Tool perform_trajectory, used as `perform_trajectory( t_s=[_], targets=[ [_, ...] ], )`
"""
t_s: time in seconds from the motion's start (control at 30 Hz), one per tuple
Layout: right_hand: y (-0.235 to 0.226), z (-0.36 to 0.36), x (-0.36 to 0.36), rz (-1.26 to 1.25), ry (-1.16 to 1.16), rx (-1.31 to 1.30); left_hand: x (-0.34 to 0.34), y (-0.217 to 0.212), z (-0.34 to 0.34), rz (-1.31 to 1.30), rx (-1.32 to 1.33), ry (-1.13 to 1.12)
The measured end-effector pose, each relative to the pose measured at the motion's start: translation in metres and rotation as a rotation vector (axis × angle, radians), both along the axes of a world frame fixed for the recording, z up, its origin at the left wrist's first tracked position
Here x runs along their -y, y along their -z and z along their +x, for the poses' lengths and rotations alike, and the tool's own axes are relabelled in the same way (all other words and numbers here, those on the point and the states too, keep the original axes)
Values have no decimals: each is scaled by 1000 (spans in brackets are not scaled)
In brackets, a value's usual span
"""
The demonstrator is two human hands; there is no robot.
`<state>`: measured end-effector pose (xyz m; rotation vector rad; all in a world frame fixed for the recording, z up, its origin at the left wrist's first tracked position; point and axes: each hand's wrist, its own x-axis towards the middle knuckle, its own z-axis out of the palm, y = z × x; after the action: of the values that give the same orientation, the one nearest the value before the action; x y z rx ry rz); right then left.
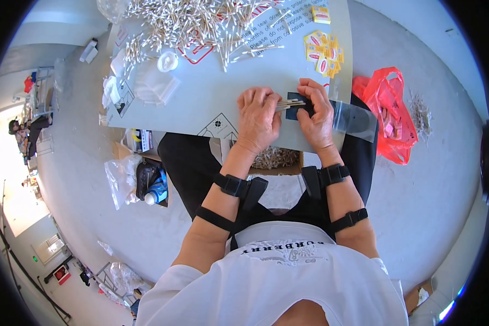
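I have my left hand (259,117) closed around a bundle of cotton swabs (289,104), the slim pale sticks lying together and their ends poking out toward my right hand (317,115). On that right side my thumb and fingers stand apart, curved around a flat, dark piece (292,113) beneath the swab ends; whether they pinch anything, I can't tell. Just past my right wrist, a glossy clear plastic strip (358,121) reaches beyond the table edge, above my thigh.

The table (193,111) under my hands is smooth, pale grey and printed with dark marks. Left of my hands lies a soft, see-through stack of clear plastic bags (156,86), near a small, round white tub (167,61) whose contents I can't make out. Beyond spreads a big, bristling heap of swabs (174,24), thin sticks crossing every way. To the right sit small yellow packets (324,52), flat and overlapping.

Below the table edge, between my knees, a cardboard box (280,171) holds a mass of thin, pale bits. On the floor to my right, a crinkled red plastic bag (397,138) gapes open around reddish pieces. To my left, an open carton (164,204) contains a dark pouch (145,178) and a blue bottle (157,191).
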<state>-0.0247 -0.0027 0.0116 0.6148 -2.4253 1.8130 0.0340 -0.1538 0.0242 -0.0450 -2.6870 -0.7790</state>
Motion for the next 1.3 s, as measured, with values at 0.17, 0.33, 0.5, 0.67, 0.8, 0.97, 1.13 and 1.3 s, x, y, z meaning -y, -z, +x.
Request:
perform_trajectory(
  t_s=[0.17,0.33,0.5,0.67,0.8,0.97,1.13,1.3],
  targets=[
    [-5,8,0,66,-19,-72,-4,2,0,10,1,44],
    [-5,10,0,158,-61,-86,26,9,-20,91,-114,-184],
    [-8,9,5,223,-86,-124,63,3,-62,-41,-120,-316],
    [-5,9,3,197,-77,-87,55,-9,-102,-122,-77,-230],
    [-3,9,3,194,-78,-102,52,-8,-120,-175,175,-244],
    [-5,9,3,197,-79,-122,57,2,-124,-177,203,-208],
    [-4,8,3,184,-75,-136,57,4,-119,-22,-13,-179],
    [-3,8,3,191,-69,-155,60,-1,-116,-14,-84,-186]
  ],
)
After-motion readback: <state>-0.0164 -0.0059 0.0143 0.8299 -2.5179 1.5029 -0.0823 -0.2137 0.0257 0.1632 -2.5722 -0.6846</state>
